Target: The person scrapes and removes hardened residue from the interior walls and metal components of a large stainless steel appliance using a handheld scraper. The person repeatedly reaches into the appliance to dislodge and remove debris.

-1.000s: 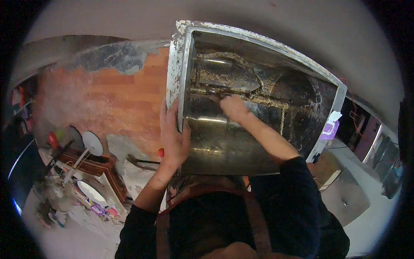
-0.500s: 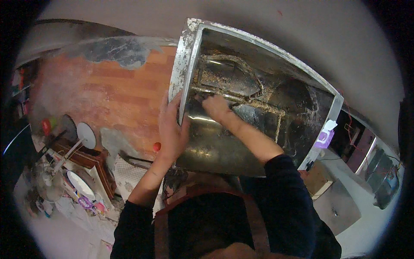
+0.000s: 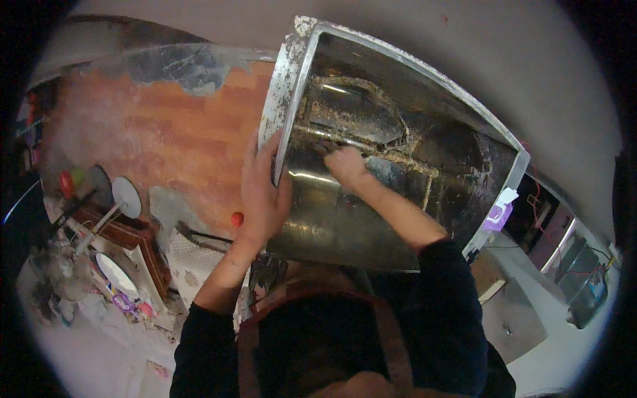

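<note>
A large open metal tub (image 3: 358,229) stands in front of me, its outer side blotched with white and its inside stained dark. Along its inner wall runs a metal pipe (image 3: 345,137) caked with brownish crust. My left hand (image 3: 264,192) clasps the left rim, thumb on the inner side and fingers outside. Inside the tub, my right hand (image 3: 346,164) is closed just below the crusted pipe. A small dark shape shows at its fingertips, too blurred to name. The right forearm reaches in over the near edge.
A purple and white packet (image 3: 497,215) sits at the tub's right edge. Left lie a wooden-look floor (image 3: 166,126), a small red ball (image 3: 237,219), a patterned cushion (image 3: 192,265) and a cluttered wooden cabinet (image 3: 136,235). On the right are a cardboard box (image 3: 488,278) and a wall behind the tub.
My right hand has moved a little to the right along the pipe. The left hand still holds the rim. The whole view has shifted slightly.
</note>
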`<state>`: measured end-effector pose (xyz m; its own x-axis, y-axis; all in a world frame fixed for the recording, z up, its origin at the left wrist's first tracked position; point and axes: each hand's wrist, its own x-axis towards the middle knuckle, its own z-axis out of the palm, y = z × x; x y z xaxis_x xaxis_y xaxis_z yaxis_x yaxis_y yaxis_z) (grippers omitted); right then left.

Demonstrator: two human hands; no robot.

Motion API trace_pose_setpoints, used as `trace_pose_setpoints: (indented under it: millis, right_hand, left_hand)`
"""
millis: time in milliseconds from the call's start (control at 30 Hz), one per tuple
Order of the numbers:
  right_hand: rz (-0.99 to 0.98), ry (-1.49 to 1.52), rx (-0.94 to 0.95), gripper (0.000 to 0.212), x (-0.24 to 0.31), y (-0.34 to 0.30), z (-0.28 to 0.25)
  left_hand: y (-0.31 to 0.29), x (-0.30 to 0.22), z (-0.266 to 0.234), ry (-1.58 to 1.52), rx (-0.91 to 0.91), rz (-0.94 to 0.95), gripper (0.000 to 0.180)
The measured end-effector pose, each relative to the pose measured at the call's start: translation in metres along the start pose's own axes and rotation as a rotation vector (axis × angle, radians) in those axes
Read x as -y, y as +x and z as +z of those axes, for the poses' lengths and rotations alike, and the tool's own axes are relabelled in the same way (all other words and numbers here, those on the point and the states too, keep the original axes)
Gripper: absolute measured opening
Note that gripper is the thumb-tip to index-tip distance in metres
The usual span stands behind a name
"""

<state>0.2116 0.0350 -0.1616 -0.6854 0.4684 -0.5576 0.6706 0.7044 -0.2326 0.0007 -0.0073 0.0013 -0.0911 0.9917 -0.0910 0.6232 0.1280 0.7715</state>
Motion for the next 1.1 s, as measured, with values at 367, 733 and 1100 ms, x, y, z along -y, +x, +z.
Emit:
trace_pose_setpoints:
  millis: [367, 733, 1100]
  right_hand:
    - [0.278, 0.298, 0.008, 0.045, -0.022, -0.057, -0.025]
    - [0.357, 0.609, -0.152, 0.026, -0.023, -0.03, -0.012]
    - [0.509, 0.928, 0.042, 0.031, -0.06, -0.051, -0.037]
  left_hand:
    - [0.0, -0.003, 0.0, -0.043, -0.024, -0.029, 0.062]
    - [0.003, -0.005, -0.001, -0.064, -0.013, -0.024, 0.063]
    - [0.0, -0.002, -0.002, -0.018, 0.044, -0.078, 0.064]
